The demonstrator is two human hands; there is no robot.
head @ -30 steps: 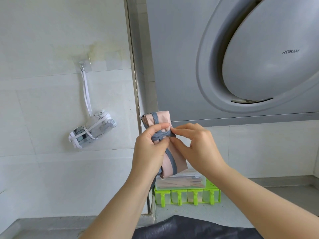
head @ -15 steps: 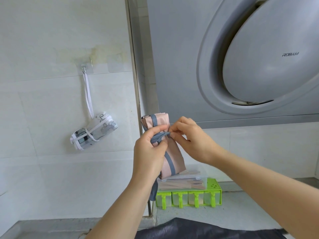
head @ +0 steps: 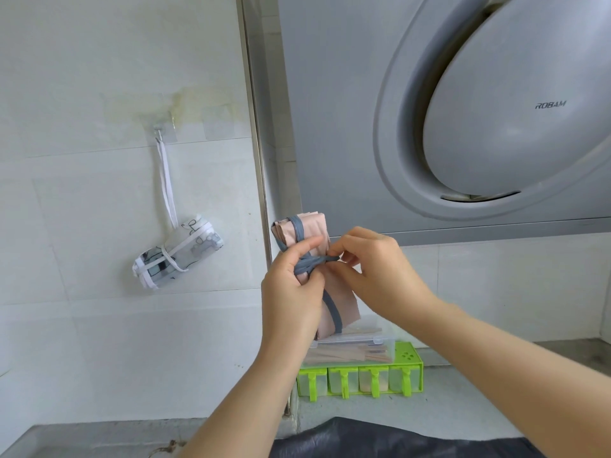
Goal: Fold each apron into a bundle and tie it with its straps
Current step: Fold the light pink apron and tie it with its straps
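Your left hand [head: 291, 292] grips the pink apron bundle [head: 337, 299]; your right hand [head: 373, 269] pinches its grey strap [head: 314, 262] between them.

The middle of the pink apron bundle [head: 314, 228] is being covered by the left grip [head: 291, 292], and the end of its grey strap [head: 309, 264] is being hidden inside the right grip [head: 373, 269]. The range hood [head: 330, 110] is being cropped.

Light: bright, even, diffuse; source out of view.
Shadows: soft, beside the hanging bundle [head: 178, 252] at 9 o'clock and under the range hood [head: 330, 127] at 2 o'clock.
Glare: mild sheen on the hood's round panel.
Focus: sharp centre; dark cloth [head: 380, 438] at 6 o'clock soft.
Distortion: steel wall strip [head: 254, 127] at 12 o'clock and the tiled wall [head: 99, 342] lines bow towards the edges.
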